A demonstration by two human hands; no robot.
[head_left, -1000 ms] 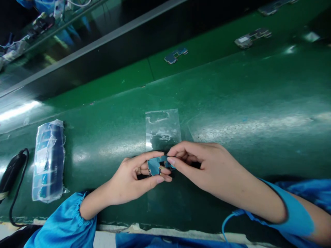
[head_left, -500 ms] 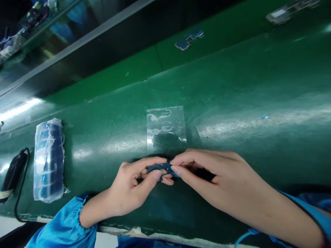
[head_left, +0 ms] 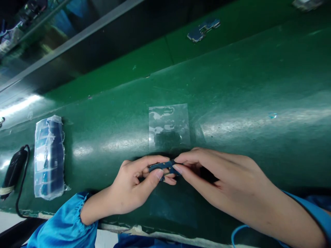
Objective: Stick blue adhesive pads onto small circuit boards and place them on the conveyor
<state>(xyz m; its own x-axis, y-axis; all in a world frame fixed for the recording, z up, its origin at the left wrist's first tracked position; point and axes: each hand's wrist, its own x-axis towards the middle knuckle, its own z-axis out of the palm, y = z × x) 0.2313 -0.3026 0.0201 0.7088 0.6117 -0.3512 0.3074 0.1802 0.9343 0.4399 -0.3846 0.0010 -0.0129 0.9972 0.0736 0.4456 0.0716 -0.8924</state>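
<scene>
My left hand (head_left: pixel 134 187) and my right hand (head_left: pixel 214 175) meet over the green mat, and both pinch a small blue circuit board (head_left: pixel 163 166) between thumb and fingers. The board is turned nearly edge-on, with much of it hidden by my fingers. Just above my hands, a flat transparent plastic bag (head_left: pixel 169 125) lies on the mat, close to my fingertips but not touching them.
A plastic-wrapped stack of blue boards (head_left: pixel 49 158) and a black corded device (head_left: pixel 12 172) lie left of my hands. Another circuit board (head_left: pixel 203 30) rests on a farther green belt (head_left: pixel 108 77). A dark rail runs behind it.
The board has turned from showing its flat face to nearly edge-on between my fingers. My hands have stayed on it, and the scene has shifted slightly left in view.
</scene>
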